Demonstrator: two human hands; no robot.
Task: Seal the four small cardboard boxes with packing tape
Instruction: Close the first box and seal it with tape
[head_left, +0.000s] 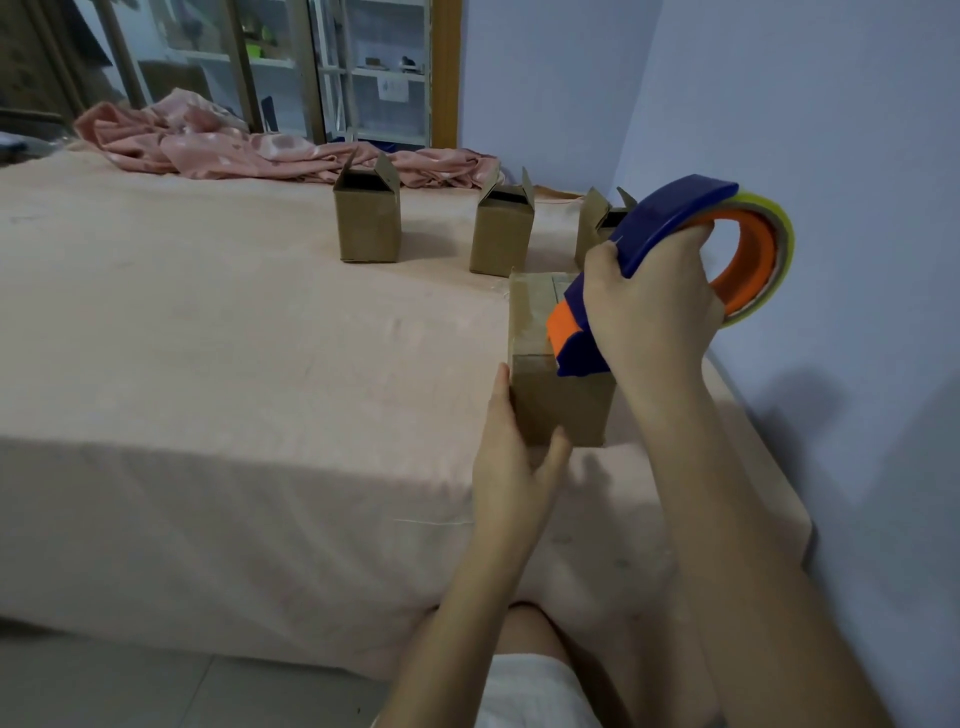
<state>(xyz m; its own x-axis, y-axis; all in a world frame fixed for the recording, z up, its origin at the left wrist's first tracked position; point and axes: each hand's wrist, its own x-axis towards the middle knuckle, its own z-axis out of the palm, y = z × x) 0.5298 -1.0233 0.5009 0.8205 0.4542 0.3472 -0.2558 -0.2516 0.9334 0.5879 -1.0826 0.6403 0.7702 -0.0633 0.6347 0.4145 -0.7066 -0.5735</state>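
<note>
The nearest cardboard box stands on the bed with its flaps down and clear tape over its top. My left hand holds its near left corner, fingers along the left side and thumb on the front. My right hand grips a blue and orange tape dispenser with a clear tape roll, its front end resting at the box's near top edge. Behind stand three boxes with flaps up: left, middle, and right, partly hidden by the dispenser.
A peach sheet covers the bed, whose near edge drops to a tiled floor. A crumpled pink cloth lies along the far edge. A pale wall runs close on the right. Glass shelving stands behind.
</note>
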